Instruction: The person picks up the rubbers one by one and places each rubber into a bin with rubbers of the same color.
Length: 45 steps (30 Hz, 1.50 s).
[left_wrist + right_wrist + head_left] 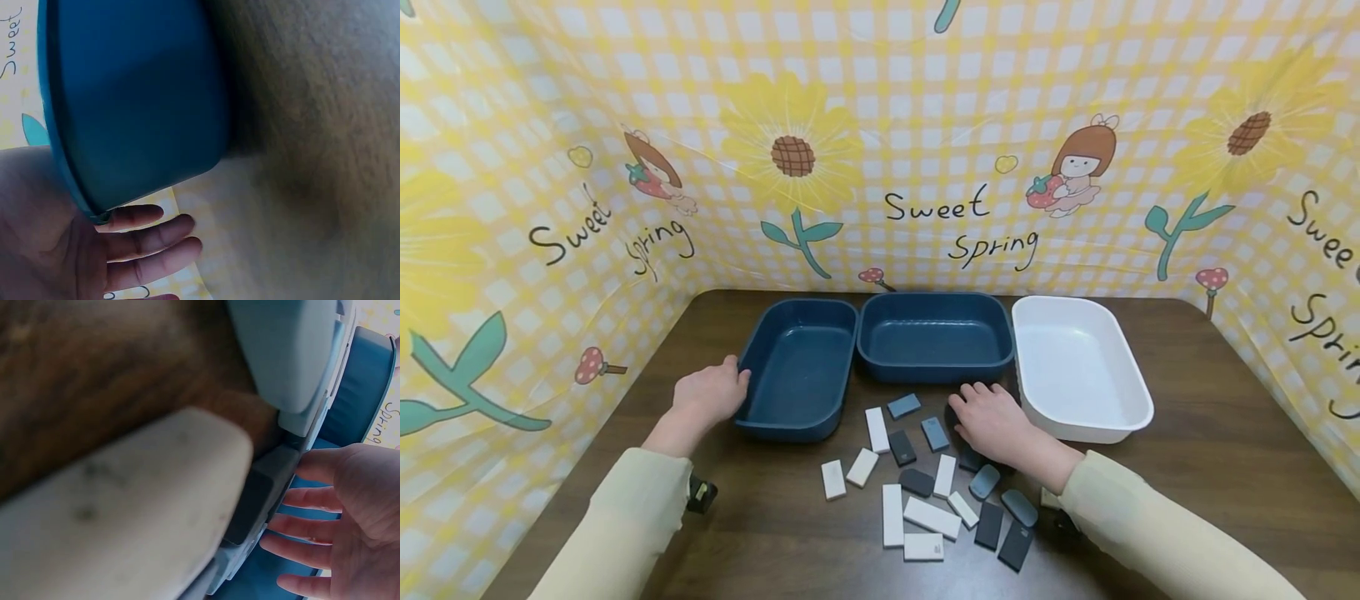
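Observation:
My left hand [710,390] rests at the left rim of the left dark blue tray [838,396]. In the left wrist view its fingers [154,240] extend loosely beside the tray's outer wall [144,119]. My right hand [992,421] lies palm-down over the blocks, just in front of the middle blue tray [936,372]. A dark block [972,459] shows partly below it; another dark edge is mostly hidden by the fingers. In the right wrist view the right fingers [306,553] are straight and spread near dark and grey-blue blocks. No held block shows.
White, black and grey-blue blocks lie scattered on the brown table [760,517], including a long white block [892,517] and a black block [1016,546]. A white tray [1138,408] stands at the right of the blue trays. Patterned cloth [940,242] rises behind the table.

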Tool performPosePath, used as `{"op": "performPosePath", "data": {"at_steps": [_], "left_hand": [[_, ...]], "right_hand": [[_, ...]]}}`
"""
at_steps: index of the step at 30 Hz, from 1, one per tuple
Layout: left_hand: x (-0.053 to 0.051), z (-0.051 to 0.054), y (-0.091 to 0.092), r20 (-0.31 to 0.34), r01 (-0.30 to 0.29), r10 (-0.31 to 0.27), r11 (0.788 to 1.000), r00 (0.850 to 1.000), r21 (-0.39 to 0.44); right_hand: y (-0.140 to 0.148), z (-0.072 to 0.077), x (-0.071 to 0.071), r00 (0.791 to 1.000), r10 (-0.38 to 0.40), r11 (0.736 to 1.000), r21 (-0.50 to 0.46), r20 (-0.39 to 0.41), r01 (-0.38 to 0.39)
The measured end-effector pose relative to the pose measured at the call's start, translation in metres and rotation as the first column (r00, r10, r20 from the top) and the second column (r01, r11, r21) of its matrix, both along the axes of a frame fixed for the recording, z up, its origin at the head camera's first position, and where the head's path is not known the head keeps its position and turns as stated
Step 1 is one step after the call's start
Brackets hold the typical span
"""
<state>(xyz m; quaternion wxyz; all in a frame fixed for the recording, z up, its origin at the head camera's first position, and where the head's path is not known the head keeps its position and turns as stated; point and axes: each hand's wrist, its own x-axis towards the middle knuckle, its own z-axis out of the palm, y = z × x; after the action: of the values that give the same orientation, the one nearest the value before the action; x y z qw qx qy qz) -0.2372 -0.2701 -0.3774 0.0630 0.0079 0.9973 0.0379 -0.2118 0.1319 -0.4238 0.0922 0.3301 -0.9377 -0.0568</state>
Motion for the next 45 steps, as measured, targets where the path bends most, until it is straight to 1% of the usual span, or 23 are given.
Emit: {"op": "performPosePath", "data": {"at_steps": [5, 11, 14, 17, 22, 26, 30, 32, 36, 39, 42, 45], "left_hand": [[0.000, -0.007, -0.002, -0.019, -0.021, 0.022, 1.000, 1.000, 0.022], [-0.002, -0.013, 0.001, -0.046, -0.074, 0.076, 0.996, 0.996, 0.046], [-0.003, -0.014, 0.005, -0.055, -0.089, 0.092, 0.995, 0.994, 0.049], [-0.004, -0.014, 0.007, -0.059, -0.093, 0.096, 0.995, 0.994, 0.046], [-0.003, -0.014, 0.009, -0.049, -0.098, 0.100, 0.994, 0.994, 0.049], [-0.003, -0.014, 0.008, -0.056, -0.099, 0.101, 0.994, 0.993, 0.050], [-0.003, -0.014, 0.008, -0.043, -0.105, 0.108, 0.993, 0.993, 0.047], [-0.003, -0.014, 0.008, -0.034, -0.107, 0.109, 0.993, 0.994, 0.043], [-0.002, -0.012, 0.008, -0.018, -0.106, 0.107, 0.994, 0.994, 0.040], [-0.002, -0.009, 0.008, -0.007, -0.102, 0.102, 0.994, 0.995, 0.044], [-0.002, -0.009, 0.008, -0.008, -0.095, 0.095, 0.995, 0.995, 0.042], [-0.002, -0.011, 0.009, -0.021, -0.089, 0.089, 0.995, 0.996, 0.035]], "right_hand": [[-0.002, 0.000, 0.000, 1.000, -0.002, 1.000, 0.002, 0.003, 0.002], [-0.001, -0.001, 0.000, 1.000, -0.003, 1.000, -0.001, 0.001, 0.003], [-0.001, 0.001, 0.000, 1.000, -0.006, 1.000, -0.011, 0.012, 0.006], [-0.001, 0.002, 0.000, 1.000, -0.009, 1.000, -0.025, 0.020, 0.009], [-0.004, 0.007, 0.001, 1.000, -0.001, 0.999, -0.037, 0.008, 0.001], [-0.012, 0.020, 0.004, 0.999, 0.028, 0.998, -0.050, 0.019, -0.027], [-0.026, 0.041, 0.005, 0.995, 0.093, 0.993, -0.082, 0.038, -0.089], [-0.035, 0.050, 0.003, 0.991, 0.125, 0.987, -0.104, 0.043, -0.120], [-0.058, 0.069, -0.007, 0.983, 0.166, 0.979, -0.133, 0.073, -0.156], [-0.077, 0.079, -0.018, 0.978, 0.193, 0.972, -0.147, 0.074, -0.181], [-0.098, 0.085, -0.029, 0.972, 0.222, 0.965, -0.161, 0.071, -0.209], [-0.119, 0.087, -0.038, 0.965, 0.250, 0.958, -0.167, 0.083, -0.234]]}}
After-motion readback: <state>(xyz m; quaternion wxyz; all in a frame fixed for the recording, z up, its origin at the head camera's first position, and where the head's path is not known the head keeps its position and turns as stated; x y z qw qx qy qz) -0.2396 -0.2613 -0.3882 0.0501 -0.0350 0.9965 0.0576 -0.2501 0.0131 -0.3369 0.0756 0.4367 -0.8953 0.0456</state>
